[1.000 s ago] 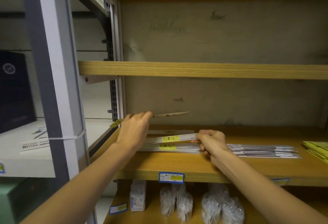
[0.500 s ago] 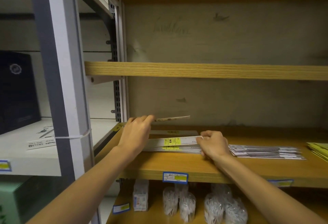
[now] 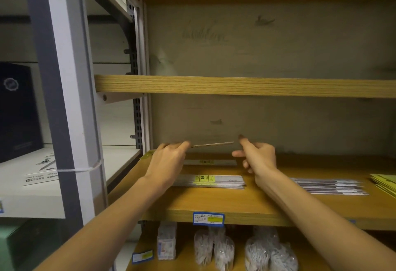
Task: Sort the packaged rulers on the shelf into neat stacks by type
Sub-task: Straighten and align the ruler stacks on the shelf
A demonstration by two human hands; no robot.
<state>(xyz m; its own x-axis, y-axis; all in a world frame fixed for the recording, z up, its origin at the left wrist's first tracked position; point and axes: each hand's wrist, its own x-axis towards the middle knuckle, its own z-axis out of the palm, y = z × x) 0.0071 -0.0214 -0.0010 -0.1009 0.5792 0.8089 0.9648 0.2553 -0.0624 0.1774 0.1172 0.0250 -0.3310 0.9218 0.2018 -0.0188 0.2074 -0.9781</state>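
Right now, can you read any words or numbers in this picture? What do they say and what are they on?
No text reads clearly.
Blue shelf tag: printing and handwriting, too blurred.
Yellow sticker on the ruler stack: dark print, too small.
White box on the side shelf: a printed strip, blurred.
Back wall: faint scribble, unreadable.
Small box below: print too small.
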